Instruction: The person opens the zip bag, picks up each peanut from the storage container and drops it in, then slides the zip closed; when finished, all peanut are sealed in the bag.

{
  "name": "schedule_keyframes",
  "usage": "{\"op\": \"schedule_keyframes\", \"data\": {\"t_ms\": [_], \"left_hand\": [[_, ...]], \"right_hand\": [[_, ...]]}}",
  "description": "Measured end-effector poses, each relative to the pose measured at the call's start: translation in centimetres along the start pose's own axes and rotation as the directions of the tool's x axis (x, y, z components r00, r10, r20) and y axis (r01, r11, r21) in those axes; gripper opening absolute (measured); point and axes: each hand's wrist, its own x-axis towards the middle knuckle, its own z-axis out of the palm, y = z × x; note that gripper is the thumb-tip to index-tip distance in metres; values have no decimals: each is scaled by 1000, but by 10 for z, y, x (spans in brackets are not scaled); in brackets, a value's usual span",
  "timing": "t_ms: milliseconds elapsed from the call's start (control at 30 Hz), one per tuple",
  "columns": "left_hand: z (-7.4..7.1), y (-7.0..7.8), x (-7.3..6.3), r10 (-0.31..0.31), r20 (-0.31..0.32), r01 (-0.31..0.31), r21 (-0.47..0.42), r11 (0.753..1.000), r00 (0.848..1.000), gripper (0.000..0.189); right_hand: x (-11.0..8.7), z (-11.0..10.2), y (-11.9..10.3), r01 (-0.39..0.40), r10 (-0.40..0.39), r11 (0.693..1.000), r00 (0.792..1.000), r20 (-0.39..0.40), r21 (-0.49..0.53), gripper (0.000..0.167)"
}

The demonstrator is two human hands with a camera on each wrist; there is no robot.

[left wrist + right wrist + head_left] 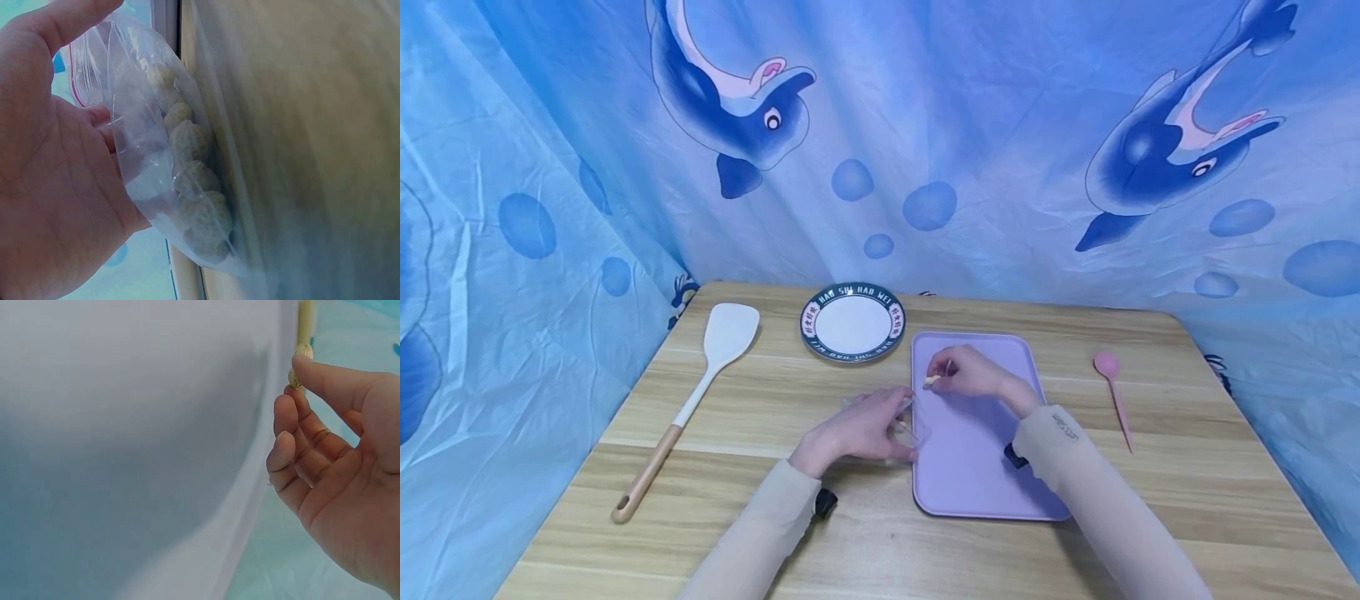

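Observation:
My left hand (867, 425) holds a clear zip bag (140, 150) at the left rim of the purple tray (973, 475). Inside the bag, several pale unshelled peanuts (189, 139) lie in a row along its lower side, blurred by the plastic. Over the upper left part of the tray is my right hand (972, 372), with one peanut (294, 379) pinched between thumb and fingertips. Part of the bag is hidden under the left hand in the head view.
Behind the hands stands a round plate (853, 323) with a dark patterned rim. A white spatula (707, 375) with a wooden handle lies at the left. To the right of the tray is a pink spoon (1107, 364). A blue dolphin curtain (1000, 167) hangs behind the wooden table (1210, 467).

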Motion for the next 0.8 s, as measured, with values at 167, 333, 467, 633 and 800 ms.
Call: {"op": "schedule_keyframes", "data": {"t_ms": [167,333,467,633,800], "left_hand": [[1,-2,0,9,-8,-10,-20,1000,1000,91],[0,-2,0,13,-11,-13,-39,999,1000,91],[-1,-2,0,13,-12,-14,-50,999,1000,92],[-2,-3,0,17,-21,-18,-61,998,1000,90],[-1,-5,2,37,-41,-39,-60,997,998,89]], "right_hand": [[-8,-10,-7,44,-44,999,998,-35,2,9],[-16,-15,-17,69,-69,998,997,-47,8,9],[-24,-15,-29,87,-86,996,996,-31,29,10],[-33,-10,-41,131,-130,991,991,-25,42,12],[-40,-3,-49,138,-137,990,990,-20,40,16]]}}
